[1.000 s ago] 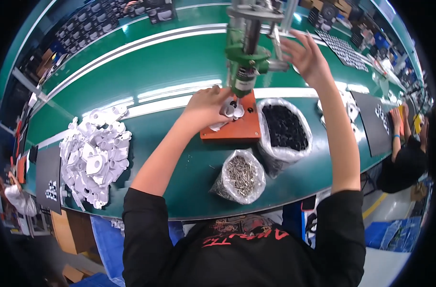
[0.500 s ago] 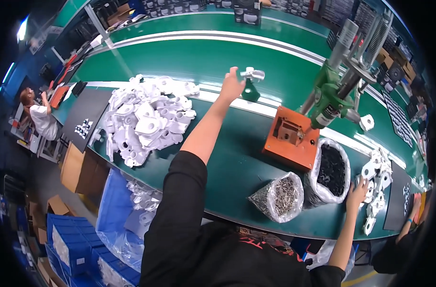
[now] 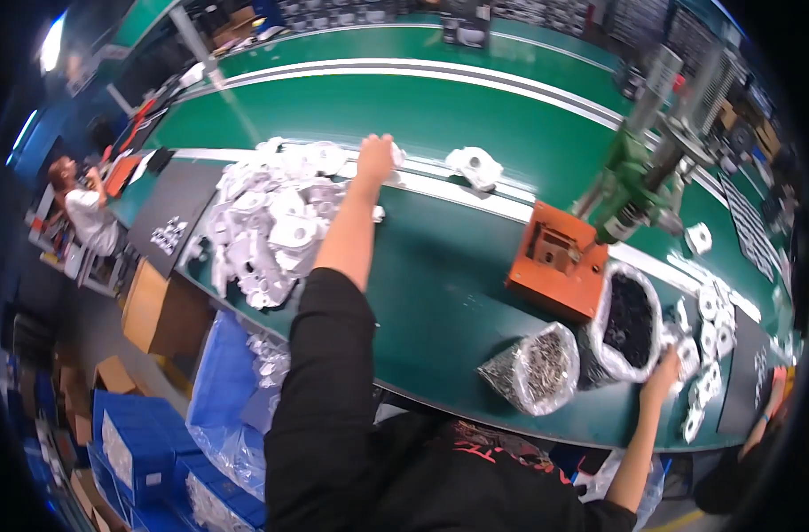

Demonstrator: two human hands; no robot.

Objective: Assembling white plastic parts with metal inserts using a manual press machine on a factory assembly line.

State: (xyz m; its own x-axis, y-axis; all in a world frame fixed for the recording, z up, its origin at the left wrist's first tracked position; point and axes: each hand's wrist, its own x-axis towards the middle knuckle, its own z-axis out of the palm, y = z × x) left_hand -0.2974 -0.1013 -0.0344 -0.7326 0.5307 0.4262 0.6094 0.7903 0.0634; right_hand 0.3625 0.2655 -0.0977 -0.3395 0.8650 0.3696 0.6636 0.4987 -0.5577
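Observation:
My left hand (image 3: 375, 161) is out over the far edge of the bench, beside a large heap of white plastic parts (image 3: 289, 232). Its fingers are curled closed, and a bit of a white plastic part (image 3: 397, 155) shows at their right side; motion blurs the grip. Farther right, a white plastic housing (image 3: 477, 167) lies by itself on the pale rail. My right hand (image 3: 662, 374) is low at the right, its fingers closed on a white plastic part (image 3: 686, 356) beside a loose row of similar pieces (image 3: 711, 332).
An orange fixture block (image 3: 557, 262) stands under a green hand press (image 3: 631, 191). In front are a bag of metal pins (image 3: 546, 368) and a bag of black parts (image 3: 631, 319). A green conveyor (image 3: 360, 102) runs behind. Another person (image 3: 85, 208) sits far left; a co-worker's hand (image 3: 777, 387) shows far right.
My left hand has moved left from the rail toward the white heap, and its fingers have curled. A white housing now lies on the rail. My right hand has closed on a white part.

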